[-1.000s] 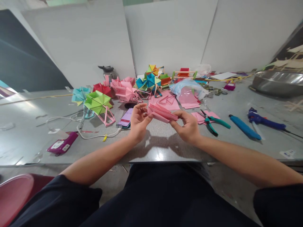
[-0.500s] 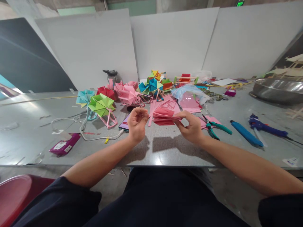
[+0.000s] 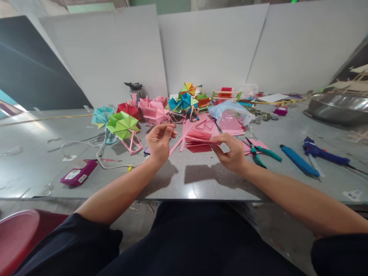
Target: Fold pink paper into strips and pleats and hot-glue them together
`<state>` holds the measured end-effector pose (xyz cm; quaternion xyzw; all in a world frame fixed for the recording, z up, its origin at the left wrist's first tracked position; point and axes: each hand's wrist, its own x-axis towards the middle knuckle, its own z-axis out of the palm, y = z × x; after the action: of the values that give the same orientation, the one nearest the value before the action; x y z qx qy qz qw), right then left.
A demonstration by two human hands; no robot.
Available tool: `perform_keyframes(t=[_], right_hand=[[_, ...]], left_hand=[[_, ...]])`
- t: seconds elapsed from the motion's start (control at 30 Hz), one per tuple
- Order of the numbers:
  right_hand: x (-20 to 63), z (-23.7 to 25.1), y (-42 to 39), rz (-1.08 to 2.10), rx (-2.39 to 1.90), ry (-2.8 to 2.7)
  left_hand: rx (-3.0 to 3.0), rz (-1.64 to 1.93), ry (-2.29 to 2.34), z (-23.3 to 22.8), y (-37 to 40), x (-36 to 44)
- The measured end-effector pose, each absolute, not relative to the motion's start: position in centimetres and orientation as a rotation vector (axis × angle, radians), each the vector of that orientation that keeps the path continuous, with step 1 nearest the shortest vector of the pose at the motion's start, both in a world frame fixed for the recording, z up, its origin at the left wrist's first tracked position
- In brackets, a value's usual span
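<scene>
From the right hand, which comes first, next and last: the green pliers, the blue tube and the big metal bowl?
Starting from the right hand:
1. Green pliers, on the table just to its right.
2. Blue tube, farther right.
3. Big metal bowl, far back at the right edge of the table.
</scene>
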<state>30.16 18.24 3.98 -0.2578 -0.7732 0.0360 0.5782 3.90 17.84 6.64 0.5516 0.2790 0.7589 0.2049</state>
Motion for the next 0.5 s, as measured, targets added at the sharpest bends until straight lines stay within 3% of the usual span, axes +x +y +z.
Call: perform_keyframes(t=[0.5], right_hand=[[30.0,4.2,18.5,0.263,-0.684,-1.712]], left_hand=[[1.7,1.859,1.003,5.1,18.7,3.5]])
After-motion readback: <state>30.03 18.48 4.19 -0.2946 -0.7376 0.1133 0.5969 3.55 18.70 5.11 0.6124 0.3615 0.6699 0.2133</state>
